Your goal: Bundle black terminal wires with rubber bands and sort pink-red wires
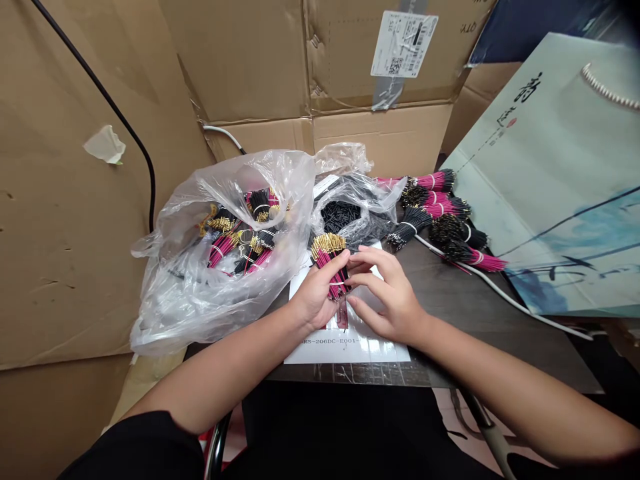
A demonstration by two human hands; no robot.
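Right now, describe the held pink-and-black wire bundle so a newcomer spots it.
From the big clear plastic bag, look right to the white printed sheet near the front edge of the dark tabletop. Over that sheet, the left hand holds the bundle of pink and black wires, gold-coloured ends up. Other wire bundles lie bagged or on the tabletop; this one alone is held.

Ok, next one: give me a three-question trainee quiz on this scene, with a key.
1. True or false: the left hand holds a wire bundle.
2. What colour are the tips at that bundle's far end?
a) blue
b) gold
c) green
3. Fill in: as the camera sees it, the pale paper bag stands to the ____ of the held bundle.

Key: 1. True. 2. b. 3. right.
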